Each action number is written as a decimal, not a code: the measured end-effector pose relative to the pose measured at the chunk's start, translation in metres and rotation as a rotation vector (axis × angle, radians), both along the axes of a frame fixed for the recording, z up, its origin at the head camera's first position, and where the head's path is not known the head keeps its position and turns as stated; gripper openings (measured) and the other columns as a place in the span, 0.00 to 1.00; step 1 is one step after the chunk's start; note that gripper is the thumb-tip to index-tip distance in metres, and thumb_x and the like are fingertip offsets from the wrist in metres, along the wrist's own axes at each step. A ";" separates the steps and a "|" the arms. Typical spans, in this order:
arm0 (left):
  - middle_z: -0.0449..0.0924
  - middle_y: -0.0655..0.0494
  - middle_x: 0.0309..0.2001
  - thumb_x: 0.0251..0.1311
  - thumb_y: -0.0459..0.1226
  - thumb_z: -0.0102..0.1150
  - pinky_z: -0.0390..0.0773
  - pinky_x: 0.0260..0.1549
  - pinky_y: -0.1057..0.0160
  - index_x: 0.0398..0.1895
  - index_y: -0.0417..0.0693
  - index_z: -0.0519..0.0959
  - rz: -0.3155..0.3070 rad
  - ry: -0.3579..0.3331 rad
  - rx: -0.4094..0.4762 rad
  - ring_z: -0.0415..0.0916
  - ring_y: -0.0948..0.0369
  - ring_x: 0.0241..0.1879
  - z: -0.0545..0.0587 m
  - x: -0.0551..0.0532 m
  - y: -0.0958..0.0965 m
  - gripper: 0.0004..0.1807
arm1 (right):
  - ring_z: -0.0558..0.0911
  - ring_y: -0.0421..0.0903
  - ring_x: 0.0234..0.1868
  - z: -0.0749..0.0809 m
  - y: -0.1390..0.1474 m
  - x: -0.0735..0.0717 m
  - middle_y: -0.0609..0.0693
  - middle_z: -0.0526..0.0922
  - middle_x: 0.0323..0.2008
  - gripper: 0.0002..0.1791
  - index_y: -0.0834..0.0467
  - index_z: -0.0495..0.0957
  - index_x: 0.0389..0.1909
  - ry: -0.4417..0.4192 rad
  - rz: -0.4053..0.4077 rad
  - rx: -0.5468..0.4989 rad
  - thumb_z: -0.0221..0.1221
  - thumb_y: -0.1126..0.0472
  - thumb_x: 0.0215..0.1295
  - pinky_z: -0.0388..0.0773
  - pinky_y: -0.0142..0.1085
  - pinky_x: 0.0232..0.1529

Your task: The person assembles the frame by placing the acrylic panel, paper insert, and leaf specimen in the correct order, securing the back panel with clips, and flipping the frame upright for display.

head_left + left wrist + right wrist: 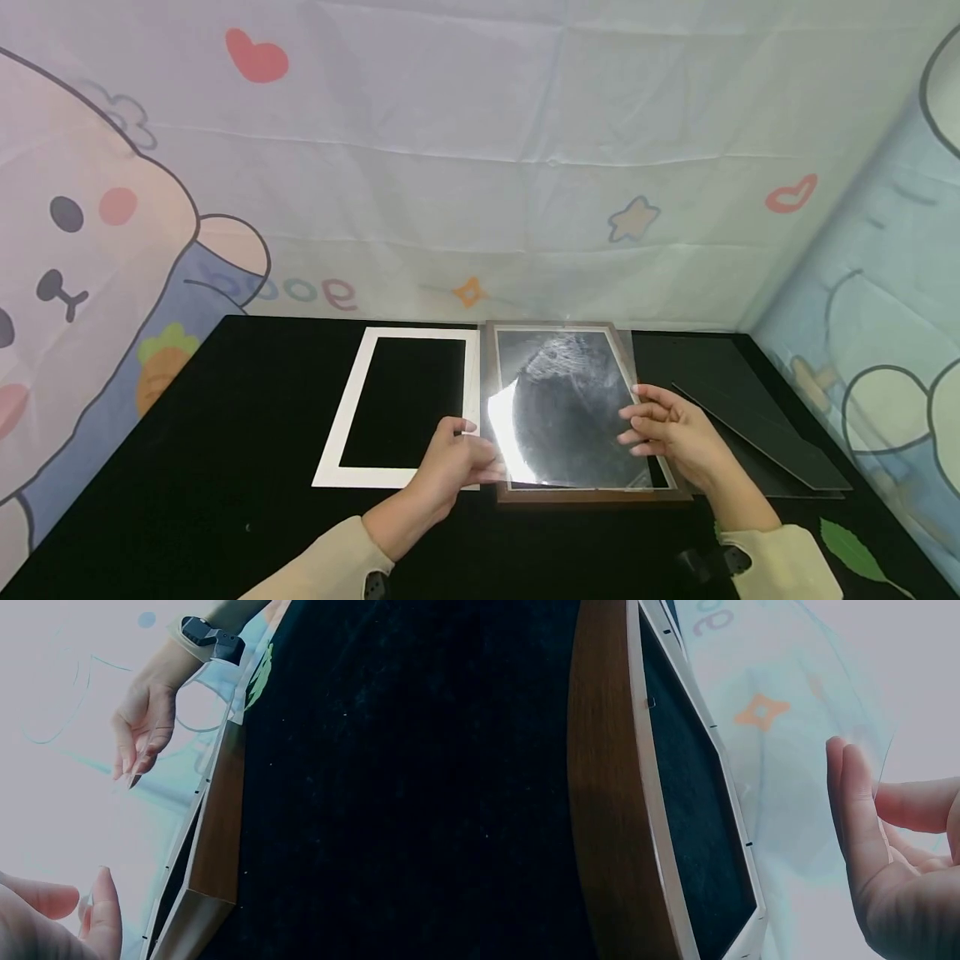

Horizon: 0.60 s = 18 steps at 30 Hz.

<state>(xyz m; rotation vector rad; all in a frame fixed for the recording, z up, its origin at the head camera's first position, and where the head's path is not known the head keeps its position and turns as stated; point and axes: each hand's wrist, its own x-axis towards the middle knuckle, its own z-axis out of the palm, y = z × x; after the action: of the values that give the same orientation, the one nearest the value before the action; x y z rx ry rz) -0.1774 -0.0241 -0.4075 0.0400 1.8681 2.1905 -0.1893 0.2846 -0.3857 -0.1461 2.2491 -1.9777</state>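
Note:
A clear plastic sheet point(558, 408) is held between both hands, over a brown wooden picture frame point(592, 497). My left hand point(459, 460) pinches the sheet's left edge between thumb and fingers. At the right edge, my right hand point(675, 433) grips it the same way, as the thumb and fingers point(859, 795) in the right wrist view show. That view has the sheet raised above the frame point(604, 787), whose light inner rim carries small dark tabs. Glare and faint scratch-like marks show on the sheet in the head view.
A white rectangular mat point(342, 417) with a cut-out window lies left of the frame. Dark boards point(795, 454) overlap at the right, one tilted upon another. A green leaf point(851, 550) lies at the front right of the black table point(187, 500). A printed cloth point(450, 125) hangs behind.

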 end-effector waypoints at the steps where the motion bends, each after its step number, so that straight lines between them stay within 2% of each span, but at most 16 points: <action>1: 0.72 0.45 0.33 0.52 0.27 0.53 0.83 0.34 0.60 0.54 0.32 0.55 -0.005 0.003 -0.011 0.81 0.61 0.26 0.001 0.000 0.000 0.27 | 0.86 0.40 0.34 0.000 0.001 0.000 0.39 0.82 0.38 0.34 0.71 0.48 0.70 0.005 -0.001 0.004 0.53 0.70 0.69 0.82 0.32 0.35; 5: 0.72 0.39 0.39 0.54 0.28 0.51 0.84 0.35 0.57 0.58 0.28 0.56 -0.026 0.016 -0.068 0.81 0.58 0.28 0.004 -0.002 -0.002 0.28 | 0.86 0.40 0.34 0.002 0.004 -0.001 0.39 0.82 0.38 0.33 0.70 0.49 0.69 0.020 -0.004 0.006 0.53 0.70 0.69 0.82 0.32 0.35; 12: 0.69 0.40 0.46 0.55 0.30 0.51 0.83 0.39 0.51 0.61 0.28 0.61 -0.062 0.058 -0.217 0.69 0.55 0.35 0.015 -0.008 -0.004 0.29 | 0.86 0.40 0.34 0.005 0.014 -0.003 0.38 0.83 0.37 0.36 0.70 0.46 0.70 0.009 -0.007 -0.031 0.54 0.70 0.68 0.82 0.31 0.34; 16: 0.75 0.41 0.44 0.58 0.31 0.52 0.83 0.36 0.55 0.63 0.33 0.64 -0.104 0.075 -0.283 0.73 0.55 0.35 0.021 -0.018 -0.005 0.28 | 0.86 0.40 0.34 0.007 0.022 -0.004 0.38 0.83 0.37 0.35 0.68 0.48 0.70 -0.002 -0.018 -0.032 0.55 0.69 0.68 0.82 0.31 0.34; 18: 0.78 0.41 0.41 0.60 0.31 0.52 0.83 0.34 0.58 0.63 0.34 0.65 -0.136 0.078 -0.277 0.76 0.56 0.33 0.024 -0.025 -0.004 0.26 | 0.86 0.40 0.33 0.008 0.027 -0.005 0.39 0.83 0.37 0.33 0.67 0.50 0.69 -0.009 -0.017 -0.046 0.55 0.69 0.68 0.82 0.31 0.34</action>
<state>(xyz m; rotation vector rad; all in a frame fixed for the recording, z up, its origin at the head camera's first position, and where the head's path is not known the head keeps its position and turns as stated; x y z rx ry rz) -0.2019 -0.0285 -0.3836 0.1957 2.1274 1.8501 -0.1938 0.3117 -0.3780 -0.1230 2.2073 -2.0353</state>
